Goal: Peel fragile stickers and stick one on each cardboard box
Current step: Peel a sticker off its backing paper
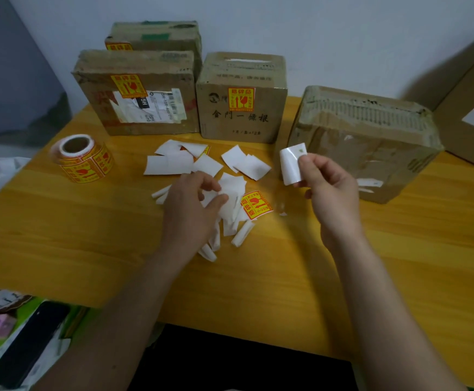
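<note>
My right hand (326, 182) pinches a white sticker piece (291, 165), its blank back toward me, in front of a bare cardboard box (368, 142) at the right. My left hand (193, 198) hovers with loosely curled fingers over a pile of white backing papers (230, 193) and holds nothing. One yellow-and-red fragile sticker (256, 205) lies face up on the table beside the pile. The sticker roll (82, 158) stands at the left. Three boxes carry a sticker: the left box (137, 91), the box behind it (156, 35) and the middle box (241, 100).
The yellow wooden table (89, 235) bears everything. A large cardboard box (470, 108) leans at the far right. Below the table's left edge lie a black device (27, 345) and papers on a green surface. A wall stands close behind the boxes.
</note>
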